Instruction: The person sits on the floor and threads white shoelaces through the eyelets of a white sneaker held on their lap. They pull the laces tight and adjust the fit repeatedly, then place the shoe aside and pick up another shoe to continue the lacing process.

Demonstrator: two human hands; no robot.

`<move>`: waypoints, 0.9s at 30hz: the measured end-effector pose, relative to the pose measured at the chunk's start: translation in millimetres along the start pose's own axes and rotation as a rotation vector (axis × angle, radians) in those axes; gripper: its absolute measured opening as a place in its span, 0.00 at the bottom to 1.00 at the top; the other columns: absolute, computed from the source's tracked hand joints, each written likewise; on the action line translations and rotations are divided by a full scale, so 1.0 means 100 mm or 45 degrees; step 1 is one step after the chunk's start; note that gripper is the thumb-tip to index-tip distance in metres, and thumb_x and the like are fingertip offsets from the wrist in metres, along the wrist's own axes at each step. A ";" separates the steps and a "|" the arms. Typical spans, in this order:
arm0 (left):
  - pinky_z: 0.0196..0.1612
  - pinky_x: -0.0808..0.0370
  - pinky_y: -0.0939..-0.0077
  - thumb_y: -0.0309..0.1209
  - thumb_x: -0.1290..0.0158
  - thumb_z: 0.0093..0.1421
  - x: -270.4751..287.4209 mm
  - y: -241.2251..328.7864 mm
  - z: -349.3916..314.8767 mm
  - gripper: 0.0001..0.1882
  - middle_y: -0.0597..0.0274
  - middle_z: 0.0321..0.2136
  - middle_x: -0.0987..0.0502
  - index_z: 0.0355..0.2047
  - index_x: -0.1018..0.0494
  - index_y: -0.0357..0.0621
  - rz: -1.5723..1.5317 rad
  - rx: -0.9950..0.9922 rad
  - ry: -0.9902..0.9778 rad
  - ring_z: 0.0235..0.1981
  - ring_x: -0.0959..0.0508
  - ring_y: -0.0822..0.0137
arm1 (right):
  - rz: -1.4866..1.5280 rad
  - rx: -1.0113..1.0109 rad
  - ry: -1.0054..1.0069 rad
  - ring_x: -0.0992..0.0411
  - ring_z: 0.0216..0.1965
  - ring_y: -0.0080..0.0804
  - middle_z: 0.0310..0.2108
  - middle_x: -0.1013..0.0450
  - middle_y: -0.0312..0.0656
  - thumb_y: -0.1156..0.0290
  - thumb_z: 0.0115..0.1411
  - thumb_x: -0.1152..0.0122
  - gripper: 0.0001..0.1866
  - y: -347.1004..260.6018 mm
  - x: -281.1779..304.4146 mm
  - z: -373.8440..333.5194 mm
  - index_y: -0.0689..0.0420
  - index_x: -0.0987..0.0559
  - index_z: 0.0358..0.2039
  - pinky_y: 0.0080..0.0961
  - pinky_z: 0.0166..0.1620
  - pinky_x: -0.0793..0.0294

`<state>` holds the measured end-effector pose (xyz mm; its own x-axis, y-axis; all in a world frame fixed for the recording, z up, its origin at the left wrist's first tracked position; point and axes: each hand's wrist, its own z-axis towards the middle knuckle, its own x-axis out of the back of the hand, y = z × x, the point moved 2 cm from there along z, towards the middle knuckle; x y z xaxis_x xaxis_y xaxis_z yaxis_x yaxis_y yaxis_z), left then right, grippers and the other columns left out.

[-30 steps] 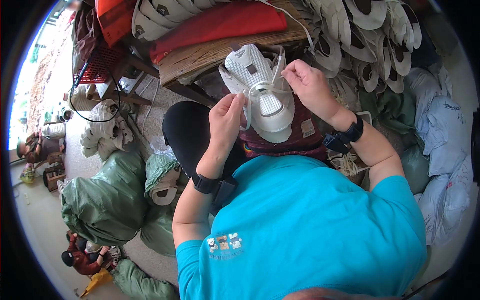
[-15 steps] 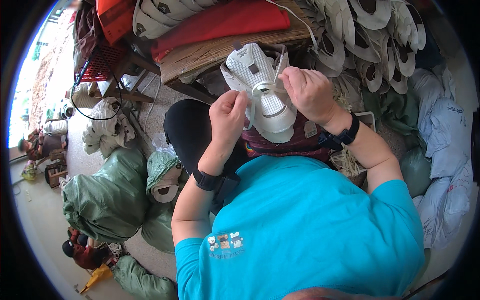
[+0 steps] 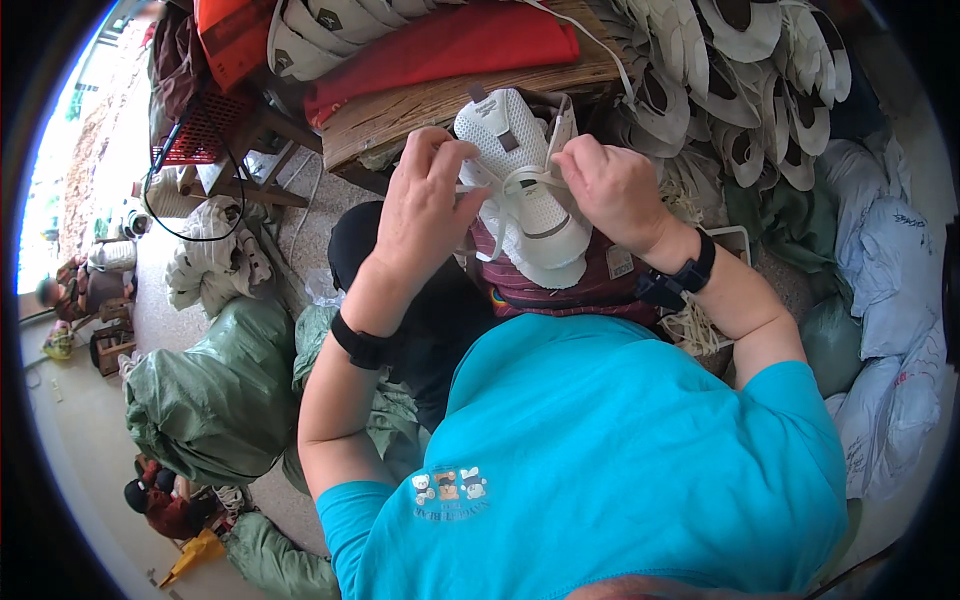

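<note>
A white shoe upper point(image 3: 545, 225) with a perforated tongue lies on a maroon striped cloth point(image 3: 530, 290) over my lap, its toe toward me. White lace point(image 3: 522, 180) crosses its middle in a loose knot. My right hand point(image 3: 612, 192) pinches a lace end at the upper's right side, fingers closed. At its left side is my left hand point(image 3: 422, 205), thumb and forefinger apart. Lace runs through that gap into the hand, where the curled fingers partly hide it. A slack length of lace hangs beside the upper below this hand.
A wooden bench point(image 3: 400, 118) ahead carries a red cloth point(image 3: 450, 60) and stacked white shoe pieces. More uppers point(image 3: 740, 100) hang at the far right. Green sacks point(image 3: 220, 390) lie at left, white sacks point(image 3: 895, 270) at right. A person point(image 3: 165, 505) sits at the lower left.
My left hand has moved left and away from me; its fist has loosened, with thumb and forefinger parting. The right hand has shifted slightly left, still pinching the lace.
</note>
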<state>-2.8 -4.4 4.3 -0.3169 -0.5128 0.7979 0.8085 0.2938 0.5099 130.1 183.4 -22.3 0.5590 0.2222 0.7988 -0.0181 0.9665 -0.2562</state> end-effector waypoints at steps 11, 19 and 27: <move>0.50 0.30 0.62 0.38 0.36 0.51 0.01 -0.10 0.25 0.11 0.58 0.36 0.29 0.32 0.18 0.47 0.155 -0.223 -0.314 0.46 0.31 0.55 | -0.012 0.399 -0.143 0.28 0.42 0.40 0.40 0.30 0.43 0.70 0.50 0.31 0.16 -0.06 0.30 0.33 0.56 0.27 0.37 0.35 0.43 0.26; 0.49 0.31 0.65 0.37 0.38 0.54 -0.30 -0.12 0.18 0.10 0.58 0.36 0.30 0.28 0.16 0.44 -0.078 0.294 -0.033 0.45 0.33 0.56 | 0.355 0.361 -0.888 0.28 0.40 0.43 0.35 0.32 0.42 0.72 0.48 0.28 0.16 0.32 0.27 0.72 0.59 0.27 0.34 0.39 0.43 0.28; 0.48 0.36 0.81 0.33 0.44 0.66 0.04 0.50 0.42 0.12 0.67 0.40 0.32 0.31 0.20 0.36 -0.835 0.230 0.225 0.45 0.35 0.74 | 0.268 0.129 -0.918 0.28 0.35 0.42 0.32 0.30 0.43 0.63 0.55 0.33 0.12 0.38 0.22 0.73 0.60 0.20 0.28 0.37 0.38 0.29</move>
<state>15.3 41.7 46.7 -0.6131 -0.7491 0.2511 0.3785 0.0004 0.9256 81.3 234.1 25.7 -0.1445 0.3987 0.9056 -0.1601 0.8937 -0.4190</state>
